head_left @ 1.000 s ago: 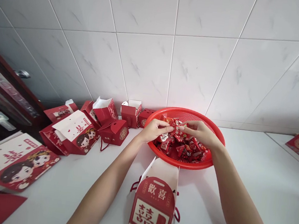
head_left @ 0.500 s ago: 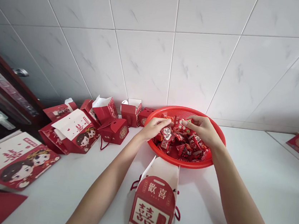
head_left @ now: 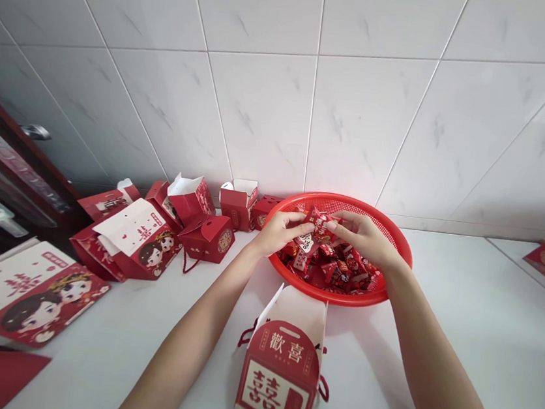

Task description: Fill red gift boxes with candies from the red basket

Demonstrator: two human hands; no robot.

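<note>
Since the frame half a second earlier, the red candy packet has been shifted leftward, and its two ends are now pinched by the left hand and the right hand above the sweets in the red basket — whether the paler packet just below is also held cannot be told. Little weight is to be expected, with a thin, slippery wrapper easily crushed in the middle — so its flat ends are best gripped.

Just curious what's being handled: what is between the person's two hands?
In the head view, a red wrapped packet is between the left hand and right hand, over the red basket.
</note>
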